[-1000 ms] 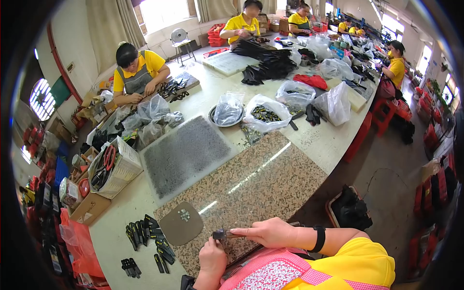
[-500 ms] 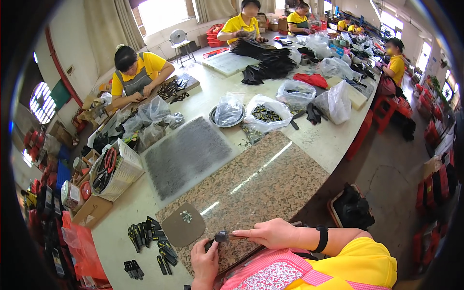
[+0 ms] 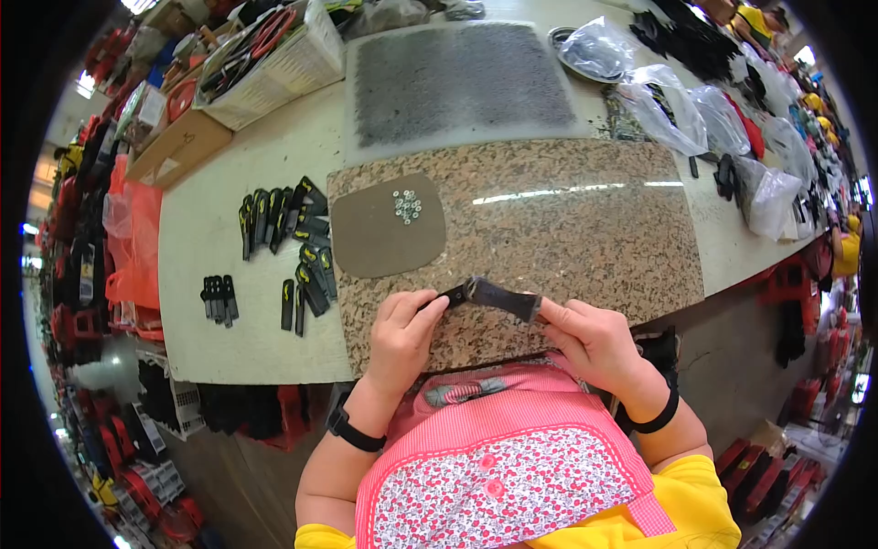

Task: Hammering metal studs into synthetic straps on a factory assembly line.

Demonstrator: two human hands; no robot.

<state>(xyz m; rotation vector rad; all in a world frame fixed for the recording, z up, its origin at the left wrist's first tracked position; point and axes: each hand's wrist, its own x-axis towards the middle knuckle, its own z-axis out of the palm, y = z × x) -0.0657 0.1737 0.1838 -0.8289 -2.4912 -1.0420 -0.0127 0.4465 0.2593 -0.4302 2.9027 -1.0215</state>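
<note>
My left hand (image 3: 401, 337) pinches a short black strap piece (image 3: 455, 296) over the near part of a speckled stone slab (image 3: 585, 233). In my right hand (image 3: 590, 340) is a hammer, its worn dark head (image 3: 505, 298) close against the strap's end; its handle is mostly hidden by the fingers. Whether head and strap touch, I cannot tell. Up and left of my hands, a brown rounded pad (image 3: 366, 233) lies on the slab, bearing several small silvery rings (image 3: 407, 207). Beside the slab lie black strap pieces with yellow marks (image 3: 274, 220).
A smaller group of black pieces (image 3: 219, 299) lies on the pale table (image 3: 192, 247). Beyond the slab is a grey-black worn board (image 3: 457, 82). A white basket (image 3: 283, 78) with red-handled tools stands far left, plastic bags (image 3: 663, 110) far right. Other people work at the table.
The view has swung down toward my hands. The hammer head has tilted and now shows its length beside the strap; both hands keep their holds.
</note>
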